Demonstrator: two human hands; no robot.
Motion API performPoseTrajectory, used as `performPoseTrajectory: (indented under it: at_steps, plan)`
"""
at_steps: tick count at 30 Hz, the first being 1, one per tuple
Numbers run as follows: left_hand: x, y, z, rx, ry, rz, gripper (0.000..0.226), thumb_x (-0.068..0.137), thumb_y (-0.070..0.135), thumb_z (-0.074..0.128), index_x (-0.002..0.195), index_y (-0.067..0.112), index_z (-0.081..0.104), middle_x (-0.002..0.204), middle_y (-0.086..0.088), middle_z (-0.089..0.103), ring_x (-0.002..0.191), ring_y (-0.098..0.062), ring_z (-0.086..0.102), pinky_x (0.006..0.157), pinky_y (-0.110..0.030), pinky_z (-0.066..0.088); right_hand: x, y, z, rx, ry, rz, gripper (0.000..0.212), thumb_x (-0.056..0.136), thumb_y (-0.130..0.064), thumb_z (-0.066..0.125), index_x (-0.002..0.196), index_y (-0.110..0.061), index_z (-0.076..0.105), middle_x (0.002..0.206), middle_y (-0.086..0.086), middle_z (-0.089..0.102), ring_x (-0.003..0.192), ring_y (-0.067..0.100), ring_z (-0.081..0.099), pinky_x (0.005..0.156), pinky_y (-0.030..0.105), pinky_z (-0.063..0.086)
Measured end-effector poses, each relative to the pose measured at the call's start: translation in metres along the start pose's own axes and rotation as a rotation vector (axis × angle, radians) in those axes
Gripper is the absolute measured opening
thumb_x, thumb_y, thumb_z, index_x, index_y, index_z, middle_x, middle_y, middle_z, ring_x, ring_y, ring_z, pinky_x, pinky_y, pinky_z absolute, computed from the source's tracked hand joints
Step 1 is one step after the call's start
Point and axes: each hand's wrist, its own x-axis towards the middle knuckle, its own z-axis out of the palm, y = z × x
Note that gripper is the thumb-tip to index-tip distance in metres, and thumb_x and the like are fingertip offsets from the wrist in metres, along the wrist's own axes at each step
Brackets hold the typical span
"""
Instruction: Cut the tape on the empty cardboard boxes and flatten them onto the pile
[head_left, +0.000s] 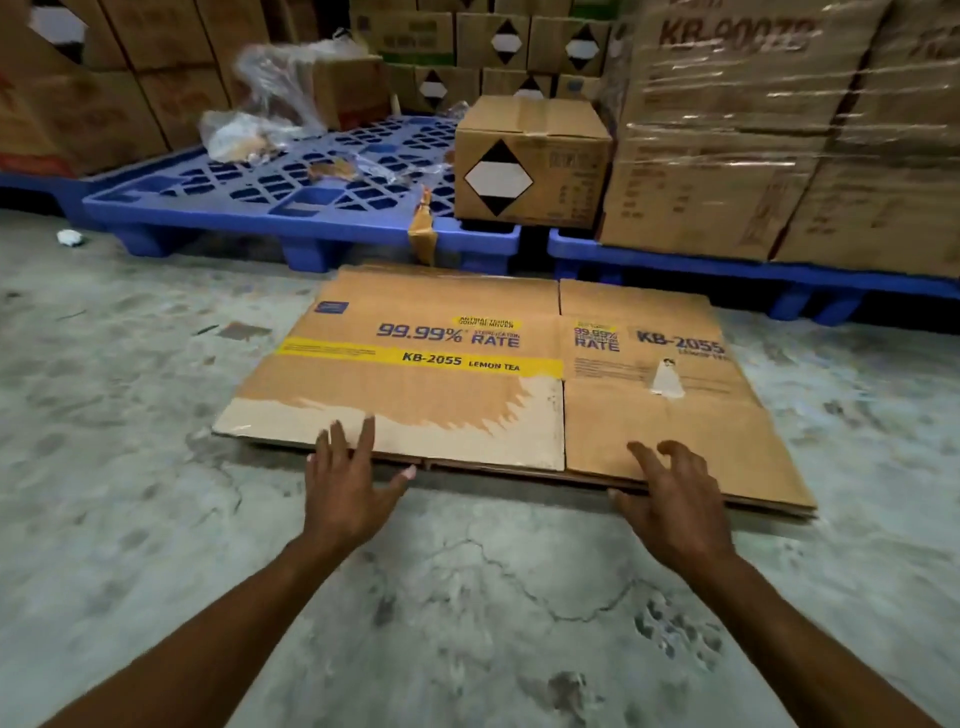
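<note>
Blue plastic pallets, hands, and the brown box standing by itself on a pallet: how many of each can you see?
Blue plastic pallets: 2, the left one and the right one
Hands: 2, left and right
Brown cardboard box standing alone on a pallet: 1
Total: 5

Your left hand (345, 483) and right hand (670, 499) reach the near edge of the flattened box (467, 374) topping the pile on the floor (130, 467). Behind it stand two pallets (218, 208); a closed box (530, 161) sits on the left one, wrapped cartons (779, 145) on the right.
</note>
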Motion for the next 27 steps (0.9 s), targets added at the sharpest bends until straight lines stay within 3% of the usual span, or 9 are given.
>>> performPoseTrajectory:
  at_steps: [3, 7, 18, 24, 27]
  plan:
    - [0.024, -0.003, 0.021, 0.094, -0.138, 0.078, 0.081, 0.088, 0.067, 0.033, 0.153, 0.029, 0.004, 0.159, -0.019, -0.009, 0.146, -0.035, -0.012, 0.117, -0.049, 0.000, 0.025, 0.011, 0.018, -0.088, -0.238, -0.087, 0.071, 0.094, -0.046, 0.047, 0.152, -0.031, 0.009, 0.161, 0.011, 0.001, 0.147, 0.032, 0.005, 0.117, 0.043, 0.014]
    - [0.068, 0.004, 0.031, 0.145, -0.143, 0.099, 0.081, 0.087, 0.071, 0.030, 0.153, 0.034, 0.002, 0.159, -0.016, -0.014, 0.146, -0.033, -0.016, 0.116, -0.049, -0.004, 0.055, 0.012, 0.040, -0.239, -0.283, -0.133, 0.068, 0.098, -0.048, 0.032, 0.151, -0.032, -0.007, 0.161, 0.012, -0.007, 0.146, 0.038, 0.001, 0.117, 0.048, 0.013]
    - [0.085, 0.018, 0.048, 0.205, -0.055, 0.106, 0.082, 0.084, 0.077, 0.020, 0.152, 0.036, -0.001, 0.159, -0.018, -0.012, 0.146, -0.035, -0.014, 0.116, -0.050, -0.002, 0.100, 0.030, 0.030, -0.257, -0.387, -0.175, 0.074, 0.094, -0.056, 0.037, 0.149, -0.038, -0.009, 0.161, 0.007, -0.013, 0.147, 0.035, -0.005, 0.118, 0.049, 0.007]
    - [0.089, 0.025, 0.019, 0.254, -0.284, 0.067, 0.087, 0.083, 0.076, 0.030, 0.153, 0.033, 0.003, 0.159, -0.020, -0.008, 0.146, -0.038, -0.008, 0.116, -0.052, 0.005, 0.092, 0.005, 0.020, -0.252, -0.481, -0.056, 0.074, 0.096, -0.046, 0.042, 0.151, -0.036, -0.007, 0.161, 0.007, -0.013, 0.147, 0.037, -0.004, 0.115, 0.056, 0.015]
    - [0.062, 0.032, 0.004, 0.335, -0.301, 0.186, 0.083, 0.086, 0.073, 0.031, 0.153, 0.029, 0.010, 0.160, -0.018, 0.004, 0.147, -0.035, 0.005, 0.117, -0.049, 0.012, 0.071, 0.000, 0.013, -0.212, -0.487, -0.082, 0.069, 0.099, -0.040, 0.041, 0.152, -0.033, -0.003, 0.161, 0.008, -0.009, 0.148, 0.034, -0.001, 0.117, 0.052, 0.017]
